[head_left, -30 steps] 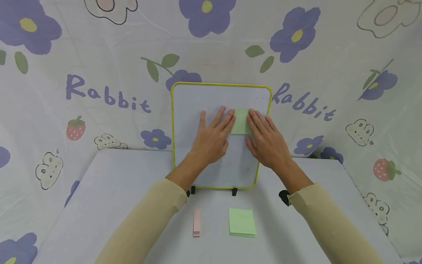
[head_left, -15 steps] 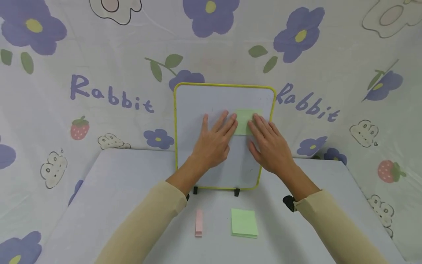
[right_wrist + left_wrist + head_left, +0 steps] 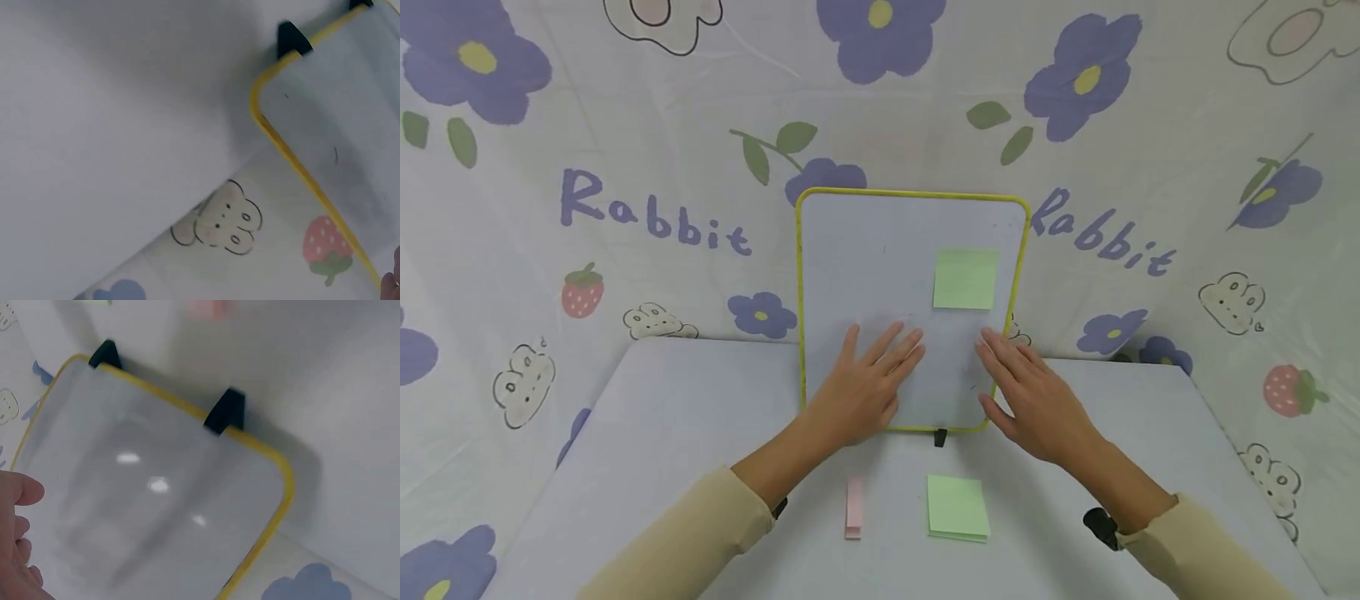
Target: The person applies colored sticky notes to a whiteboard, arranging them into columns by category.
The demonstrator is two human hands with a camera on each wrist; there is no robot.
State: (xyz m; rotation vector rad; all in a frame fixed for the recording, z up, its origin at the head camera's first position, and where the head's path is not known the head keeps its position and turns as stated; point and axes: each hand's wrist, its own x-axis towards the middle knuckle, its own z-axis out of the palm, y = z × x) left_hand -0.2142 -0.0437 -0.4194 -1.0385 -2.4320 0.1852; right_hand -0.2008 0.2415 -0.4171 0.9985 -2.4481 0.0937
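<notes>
A light green sticky note [image 3: 966,279] lies flat on the upper right of a small whiteboard [image 3: 865,250] with a yellow rim. Below and left of the note, my left hand [image 3: 867,387] is in front of the board with its fingers extended and holds nothing. My right hand [image 3: 1041,396] overlaps the board's lower right edge, its fingers straight and nothing in them. In the left wrist view the left thumb and fingertips [image 3: 24,487] show beside the board surface. Only a bit of the right fingertips [image 3: 390,284] appears in the right wrist view.
On the white table in front of the board lie a green sticky note pad [image 3: 957,507] and a narrow pink pad [image 3: 853,507]. Black feet [image 3: 940,437] hold up the board. A cloth [image 3: 647,108] printed with flowers and rabbits hangs behind.
Both hands have come off the green note and moved down toward the table. The note stays on the whiteboard, now fully uncovered.
</notes>
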